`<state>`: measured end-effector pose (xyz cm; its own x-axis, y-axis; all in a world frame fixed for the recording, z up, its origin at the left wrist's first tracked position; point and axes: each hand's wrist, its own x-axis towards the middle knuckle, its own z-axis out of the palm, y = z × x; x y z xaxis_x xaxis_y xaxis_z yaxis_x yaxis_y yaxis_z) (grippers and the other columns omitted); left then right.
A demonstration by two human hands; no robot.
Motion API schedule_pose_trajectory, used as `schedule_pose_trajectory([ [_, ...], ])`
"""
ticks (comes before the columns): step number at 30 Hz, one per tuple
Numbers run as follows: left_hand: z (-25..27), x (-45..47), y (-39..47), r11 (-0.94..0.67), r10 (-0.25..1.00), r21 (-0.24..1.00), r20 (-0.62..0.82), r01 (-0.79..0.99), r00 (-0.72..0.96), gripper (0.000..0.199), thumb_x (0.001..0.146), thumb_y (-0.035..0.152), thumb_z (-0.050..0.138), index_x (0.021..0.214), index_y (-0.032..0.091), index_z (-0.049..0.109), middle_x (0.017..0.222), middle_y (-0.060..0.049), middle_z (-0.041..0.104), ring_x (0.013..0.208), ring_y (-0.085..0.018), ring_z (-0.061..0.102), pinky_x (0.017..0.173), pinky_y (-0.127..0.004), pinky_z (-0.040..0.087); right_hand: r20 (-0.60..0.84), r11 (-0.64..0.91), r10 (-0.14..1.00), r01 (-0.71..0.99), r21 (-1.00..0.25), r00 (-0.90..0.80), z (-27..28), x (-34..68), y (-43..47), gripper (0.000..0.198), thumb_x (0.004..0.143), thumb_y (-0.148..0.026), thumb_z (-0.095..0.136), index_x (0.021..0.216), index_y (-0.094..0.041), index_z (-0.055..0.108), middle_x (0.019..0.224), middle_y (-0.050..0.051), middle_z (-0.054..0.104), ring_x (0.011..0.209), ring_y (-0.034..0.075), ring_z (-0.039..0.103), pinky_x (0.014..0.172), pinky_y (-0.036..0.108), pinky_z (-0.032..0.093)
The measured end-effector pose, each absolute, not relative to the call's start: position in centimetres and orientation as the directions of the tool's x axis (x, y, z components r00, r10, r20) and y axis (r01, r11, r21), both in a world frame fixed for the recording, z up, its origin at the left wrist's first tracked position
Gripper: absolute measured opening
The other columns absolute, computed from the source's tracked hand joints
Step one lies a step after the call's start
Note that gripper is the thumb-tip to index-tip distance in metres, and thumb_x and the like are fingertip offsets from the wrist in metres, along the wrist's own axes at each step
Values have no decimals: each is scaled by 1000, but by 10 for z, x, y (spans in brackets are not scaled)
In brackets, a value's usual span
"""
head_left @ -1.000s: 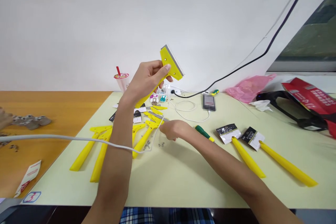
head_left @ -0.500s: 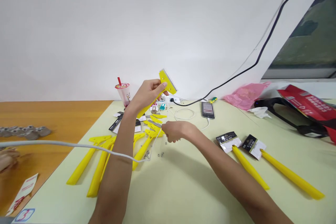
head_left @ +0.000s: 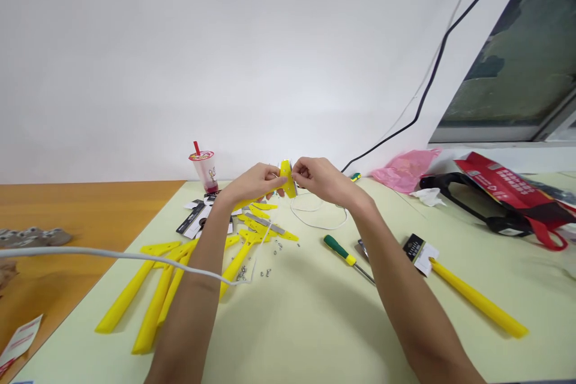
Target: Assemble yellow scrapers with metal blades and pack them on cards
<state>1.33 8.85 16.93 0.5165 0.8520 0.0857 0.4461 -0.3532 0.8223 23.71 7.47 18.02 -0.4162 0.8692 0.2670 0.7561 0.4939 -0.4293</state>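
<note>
My left hand (head_left: 257,184) grips a yellow scraper (head_left: 288,179), its wide head raised above the table and the handle running back under the palm. My right hand (head_left: 321,179) is pinched against the blade side of that head; whatever lies between its fingertips is too small to make out. Below the hands, a pile of yellow plates and grey blades (head_left: 270,227) lies beside small loose screws or nuts (head_left: 243,274). Several more yellow scrapers (head_left: 157,294) rest to the left. A green and yellow screwdriver (head_left: 341,250) lies near my right forearm.
A white cable (head_left: 112,253) crosses in front of my left forearm. Behind stand a drink cup (head_left: 206,171) and black-and-white cards (head_left: 197,219). On the right lie a carded yellow handle (head_left: 479,300), a pink bag (head_left: 405,169) and a red bag (head_left: 513,192).
My right hand has risen from the pile of parts to the scraper's head. The scraper has turned more upright and come slightly lower. The screwdriver has come into view.
</note>
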Motion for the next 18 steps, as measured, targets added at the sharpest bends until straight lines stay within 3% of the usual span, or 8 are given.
schedule_pose_trajectory([
  [8,154,19,102,-358,761,804,-44,475,648,52,90,68,75,87,16,76,85,-10,79,52,-13,54,51,-29,44,152,453,891,847,-279,-427,171,232,83,22,108,-18,50,94,-18,67,93,8,74,76,16,56,63,30,34],
  [18,140,22,115,-285,733,795,-179,535,656,51,89,65,78,88,14,75,91,-10,79,59,-13,59,55,-28,44,109,440,894,801,-406,-436,160,233,94,22,100,-11,59,80,-19,64,85,5,73,69,15,53,67,30,36],
])
